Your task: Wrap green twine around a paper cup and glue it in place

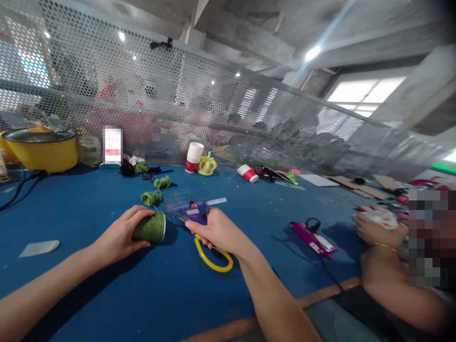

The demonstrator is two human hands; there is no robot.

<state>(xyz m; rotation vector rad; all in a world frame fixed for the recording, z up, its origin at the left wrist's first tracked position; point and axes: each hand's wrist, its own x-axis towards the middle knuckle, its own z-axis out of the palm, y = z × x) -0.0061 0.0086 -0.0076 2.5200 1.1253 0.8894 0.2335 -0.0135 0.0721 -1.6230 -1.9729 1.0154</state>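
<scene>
Blue worktop (89, 209) backed by a perforated metal screen (149, 95). Left hand (119, 237) curled around a cup wrapped in green cord (150, 228); cup lies on its side on the worktop, white rim facing right. Right hand (217, 232) closed on the grip of a blue glue gun (192, 210), clear glue stick protruding at the rear, nozzle just beside the cup's rim. Yellow loop (213, 259) lies under the right hand. Loose green cord (152, 197) sits behind the cup. Another person's hand (374, 230) rests at right.

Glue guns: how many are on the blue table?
2: a blue glue gun in the right hand, and a pink glue gun lying near another person's hand. Others may be hidden.
</scene>
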